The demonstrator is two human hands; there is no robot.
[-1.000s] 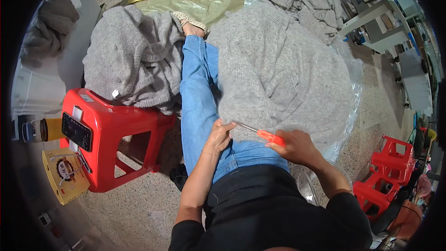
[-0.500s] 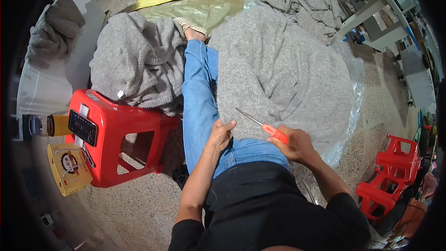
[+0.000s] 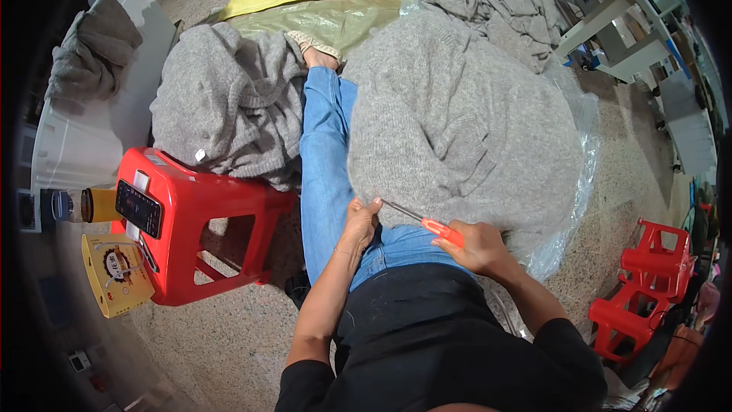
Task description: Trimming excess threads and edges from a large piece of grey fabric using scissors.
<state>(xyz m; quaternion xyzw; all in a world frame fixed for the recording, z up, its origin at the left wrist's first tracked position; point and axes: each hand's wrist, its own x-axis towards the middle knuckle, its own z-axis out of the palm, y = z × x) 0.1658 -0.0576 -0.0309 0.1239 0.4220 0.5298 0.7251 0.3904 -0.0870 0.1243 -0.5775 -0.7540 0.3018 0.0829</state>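
Note:
A grey knitted sweater (image 3: 457, 130) spreads over my right leg and the clear plastic sheet beyond it. My left hand (image 3: 358, 223) pinches the near edge of this knit, thumb on top. In my right hand (image 3: 479, 247) is a tool with a red-orange handle and a thin metal shaft, like a screwdriver (image 3: 444, 232). Its shaft points left, and the tip lies at my left thumb, by the sweater's edge. Whether the tip is in the yarn is too small to tell.
On my left stands a red stool (image 3: 187, 221) bearing a phone (image 3: 139, 208), with a yellow box (image 3: 117, 275) at its side. Beyond it are a heap of grey knits (image 3: 221, 99) and a white bin (image 3: 99, 114). Red stools (image 3: 637, 297) stand at right, a white table (image 3: 610, 15) far right.
My right hand has brought the red-handled tool left and slightly down, so its tip now meets my left thumb. The sweater's near edge has shifted slightly left.

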